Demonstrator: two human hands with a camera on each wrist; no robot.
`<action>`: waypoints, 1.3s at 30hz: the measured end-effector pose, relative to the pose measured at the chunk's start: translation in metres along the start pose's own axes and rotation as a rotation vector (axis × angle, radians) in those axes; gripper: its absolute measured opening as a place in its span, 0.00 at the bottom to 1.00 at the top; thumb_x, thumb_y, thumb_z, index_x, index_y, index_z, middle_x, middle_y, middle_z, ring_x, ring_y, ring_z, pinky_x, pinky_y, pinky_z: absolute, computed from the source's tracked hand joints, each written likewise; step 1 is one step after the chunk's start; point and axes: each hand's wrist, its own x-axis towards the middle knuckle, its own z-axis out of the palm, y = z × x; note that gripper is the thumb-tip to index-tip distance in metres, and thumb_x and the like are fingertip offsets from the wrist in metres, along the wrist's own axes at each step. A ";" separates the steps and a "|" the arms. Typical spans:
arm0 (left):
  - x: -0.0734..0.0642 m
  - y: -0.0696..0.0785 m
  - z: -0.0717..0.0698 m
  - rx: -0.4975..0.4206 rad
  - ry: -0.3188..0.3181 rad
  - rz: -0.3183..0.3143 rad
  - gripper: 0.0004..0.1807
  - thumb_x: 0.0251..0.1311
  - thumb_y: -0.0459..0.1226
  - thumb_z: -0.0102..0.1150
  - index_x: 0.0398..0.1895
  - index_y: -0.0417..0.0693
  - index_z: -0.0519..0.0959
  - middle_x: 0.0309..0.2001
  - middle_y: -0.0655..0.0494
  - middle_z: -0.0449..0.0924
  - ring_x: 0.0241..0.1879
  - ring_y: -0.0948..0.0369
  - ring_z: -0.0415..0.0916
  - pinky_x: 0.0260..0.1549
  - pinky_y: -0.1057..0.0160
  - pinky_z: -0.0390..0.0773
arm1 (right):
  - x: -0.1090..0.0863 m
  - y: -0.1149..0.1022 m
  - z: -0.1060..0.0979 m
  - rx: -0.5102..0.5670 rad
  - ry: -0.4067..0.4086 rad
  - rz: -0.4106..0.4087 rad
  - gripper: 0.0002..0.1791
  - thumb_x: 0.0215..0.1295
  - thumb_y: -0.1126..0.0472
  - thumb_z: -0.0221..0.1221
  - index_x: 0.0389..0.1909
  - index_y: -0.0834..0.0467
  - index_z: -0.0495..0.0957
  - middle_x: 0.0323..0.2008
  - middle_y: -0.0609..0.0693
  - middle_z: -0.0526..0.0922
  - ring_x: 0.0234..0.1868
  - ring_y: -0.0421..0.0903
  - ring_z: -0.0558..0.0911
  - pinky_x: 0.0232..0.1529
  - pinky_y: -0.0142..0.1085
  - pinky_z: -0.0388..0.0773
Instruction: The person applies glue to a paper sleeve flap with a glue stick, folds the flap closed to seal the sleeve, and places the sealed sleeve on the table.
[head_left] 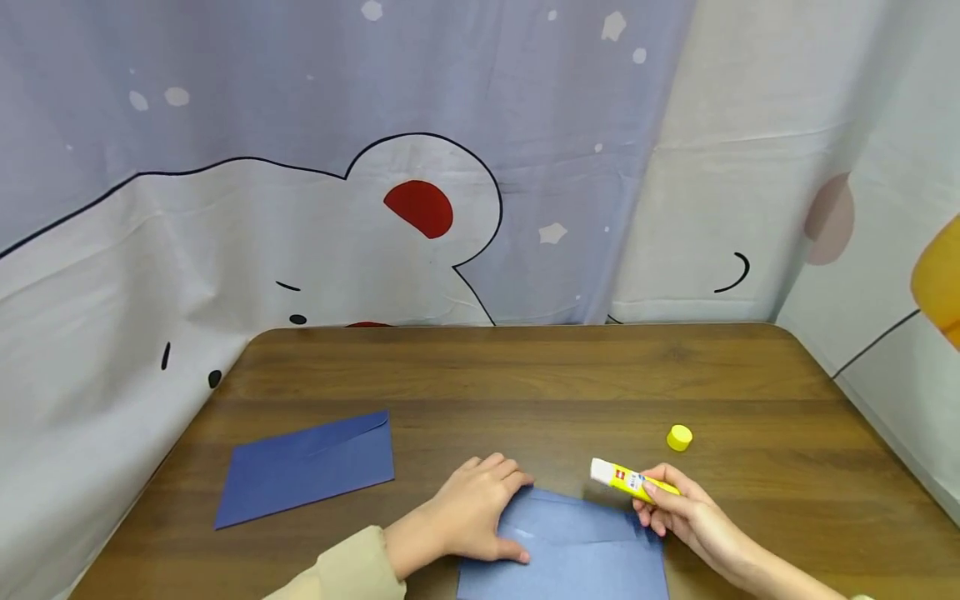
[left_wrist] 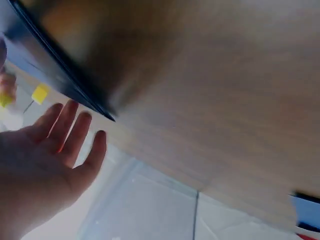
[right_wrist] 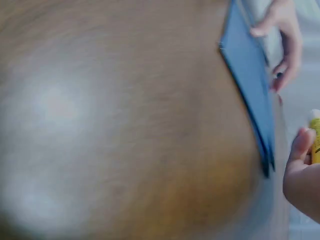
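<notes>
A blue envelope (head_left: 570,546) lies on the table in front of the person, cut off by the bottom of the head view. At its upper left corner is the left hand (head_left: 480,508), thumb over the paper and fingers along the edge. In the left wrist view, the fingers (left_wrist: 75,135) of that hand are spread and fairly straight. A yellow and white glue stick (head_left: 630,480), its white end pointing left, is gripped by the right hand (head_left: 686,512) over the envelope's right corner. The right wrist view catches part of the glue stick (right_wrist: 316,142) at its edge.
The yellow glue cap (head_left: 679,437) stands on the wooden table (head_left: 525,375) behind the right hand. Another dark blue envelope (head_left: 307,467) lies to the left, beyond the left forearm. A patterned curtain (head_left: 570,167) hangs along the table's back and sides.
</notes>
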 end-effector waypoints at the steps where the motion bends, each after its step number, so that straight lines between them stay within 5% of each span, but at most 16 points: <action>1: 0.005 0.001 0.000 0.007 -0.025 0.005 0.42 0.42 0.67 0.65 0.57 0.52 0.76 0.50 0.64 0.76 0.50 0.66 0.70 0.44 0.66 0.73 | -0.001 -0.003 -0.002 0.025 0.001 -0.011 0.13 0.76 0.66 0.35 0.49 0.51 0.67 0.39 0.44 0.77 0.36 0.34 0.76 0.34 0.24 0.73; 8: 0.025 0.000 -0.001 -0.074 -0.154 -0.059 0.43 0.32 0.65 0.73 0.54 0.57 0.77 0.42 0.67 0.76 0.43 0.69 0.67 0.41 0.69 0.69 | -0.006 -0.020 -0.008 0.075 0.025 -0.113 0.16 0.77 0.67 0.32 0.53 0.49 0.66 0.43 0.44 0.77 0.37 0.33 0.75 0.33 0.23 0.72; 18: 0.017 -0.021 -0.018 -0.499 -0.271 -0.187 0.28 0.40 0.48 0.77 0.46 0.50 0.78 0.35 0.66 0.78 0.32 0.73 0.70 0.34 0.73 0.72 | -0.007 -0.024 -0.008 0.101 0.028 -0.122 0.18 0.77 0.67 0.31 0.51 0.48 0.66 0.43 0.44 0.77 0.37 0.34 0.75 0.32 0.23 0.71; 23: -0.011 -0.051 -0.035 -0.630 -0.250 -0.211 0.25 0.46 0.43 0.74 0.48 0.51 0.76 0.40 0.62 0.80 0.37 0.70 0.74 0.39 0.69 0.74 | -0.014 -0.023 -0.011 0.152 -0.042 -0.173 0.22 0.76 0.69 0.27 0.54 0.49 0.67 0.45 0.44 0.77 0.39 0.34 0.75 0.27 0.26 0.64; 27: -0.046 -0.085 -0.051 -0.637 -0.176 -0.239 0.30 0.50 0.46 0.71 0.56 0.51 0.73 0.48 0.58 0.81 0.45 0.64 0.77 0.44 0.65 0.75 | -0.021 -0.019 -0.012 0.152 -0.098 -0.229 0.24 0.75 0.71 0.24 0.55 0.52 0.66 0.46 0.44 0.77 0.38 0.36 0.74 0.28 0.38 0.53; 33: -0.094 -0.138 -0.080 -0.574 -0.071 -0.309 0.30 0.58 0.48 0.64 0.60 0.45 0.70 0.52 0.52 0.79 0.48 0.59 0.76 0.44 0.65 0.74 | -0.025 -0.015 -0.013 0.178 -0.181 -0.293 0.26 0.71 0.76 0.20 0.56 0.58 0.64 0.47 0.47 0.78 0.40 0.39 0.75 0.30 0.41 0.52; 39: -0.125 -0.186 -0.095 -0.503 -0.096 -0.339 0.30 0.60 0.48 0.61 0.61 0.39 0.72 0.54 0.49 0.79 0.51 0.60 0.75 0.46 0.67 0.73 | -0.024 -0.012 -0.011 0.181 -0.218 -0.354 0.28 0.68 0.78 0.19 0.56 0.62 0.63 0.48 0.49 0.77 0.35 0.49 0.69 0.28 0.42 0.51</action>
